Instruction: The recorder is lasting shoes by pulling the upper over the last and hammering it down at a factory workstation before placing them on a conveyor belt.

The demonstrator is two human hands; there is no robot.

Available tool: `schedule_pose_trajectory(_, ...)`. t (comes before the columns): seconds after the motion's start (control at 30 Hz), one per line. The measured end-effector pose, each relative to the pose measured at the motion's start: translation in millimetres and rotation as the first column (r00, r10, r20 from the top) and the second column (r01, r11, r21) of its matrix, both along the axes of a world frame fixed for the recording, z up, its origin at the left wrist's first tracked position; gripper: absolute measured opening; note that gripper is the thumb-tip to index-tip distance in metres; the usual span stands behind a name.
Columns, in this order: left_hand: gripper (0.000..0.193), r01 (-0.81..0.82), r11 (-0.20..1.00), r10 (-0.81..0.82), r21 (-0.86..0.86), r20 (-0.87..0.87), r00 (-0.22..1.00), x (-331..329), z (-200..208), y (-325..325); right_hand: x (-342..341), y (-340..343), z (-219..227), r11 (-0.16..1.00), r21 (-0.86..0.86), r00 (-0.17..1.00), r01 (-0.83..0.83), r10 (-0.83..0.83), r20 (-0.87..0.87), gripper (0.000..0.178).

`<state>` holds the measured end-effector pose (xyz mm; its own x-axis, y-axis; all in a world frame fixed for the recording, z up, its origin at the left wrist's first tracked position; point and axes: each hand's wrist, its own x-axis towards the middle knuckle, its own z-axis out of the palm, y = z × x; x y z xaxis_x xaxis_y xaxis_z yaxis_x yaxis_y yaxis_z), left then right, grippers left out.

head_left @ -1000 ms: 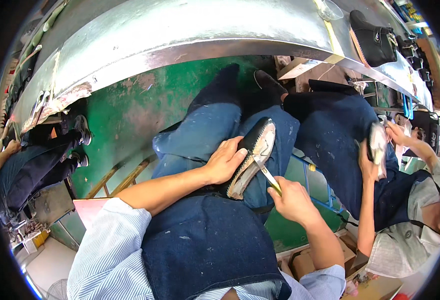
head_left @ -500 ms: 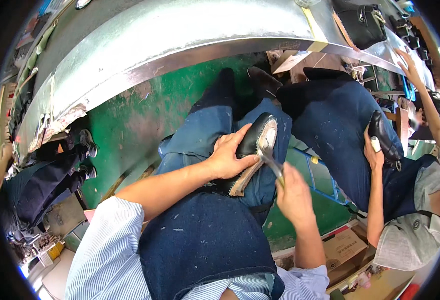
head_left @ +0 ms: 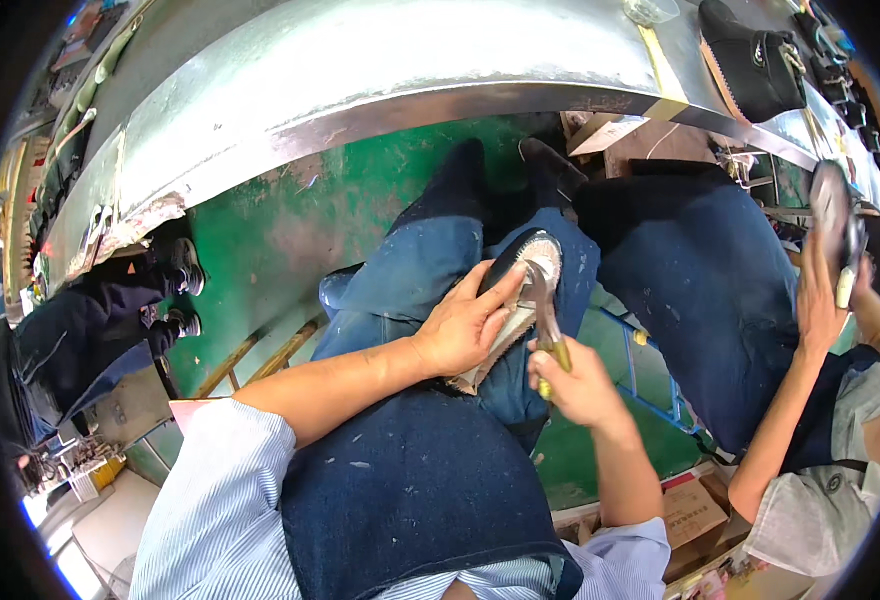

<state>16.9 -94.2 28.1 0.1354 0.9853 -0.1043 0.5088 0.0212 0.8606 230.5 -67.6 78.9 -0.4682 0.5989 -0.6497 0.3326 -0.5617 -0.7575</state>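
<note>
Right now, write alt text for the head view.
A person's left hand holds a black shoe, sole up, across blue jeans, while the right hand grips a yellowish-handled metal tool over it. A metal bench spans the top; at right, a co-worker's hand holds another dark shoe.

1. Under the left hand (head_left: 457, 335), the shoe (head_left: 518, 324): smooth, faintly glossy upper; rough, ragged underside;
2. In the right hand (head_left: 582, 385), the tool (head_left: 545, 318): shiny metal head;
3. Beyond both hands, the bench (head_left: 380, 70): glossy metal;
4. This side of both hands, the apron (head_left: 400, 490): matt, pale-flecked cloth;
5. Beyond the left hand, the floor (head_left: 350, 200): scuffed, patchy finish.
</note>
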Motion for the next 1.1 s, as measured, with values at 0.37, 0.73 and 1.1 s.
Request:
schedule_pose_trajectory(0.37,0.05,0.089,0.984,-0.104,-0.154,-0.09,0.99,-12,4,12,7,-11,-11,0.952,-0.273,0.947,0.14,-0.209,-0.243,0.03)
schedule_pose_trajectory(0.73,0.046,0.104,0.987,-0.119,-0.124,-0.12,0.986,1,9,9,-18,74,65,0.714,0.304,0.679,-0.631,0.319,0.661,0.038)
schedule_pose_trajectory(1.1,0.044,0.14,0.983,-0.152,-0.115,-0.105,0.983,-1,12,10,-11,59,39,0.768,0.511,0.902,-0.386,0.199,0.382,0.04)
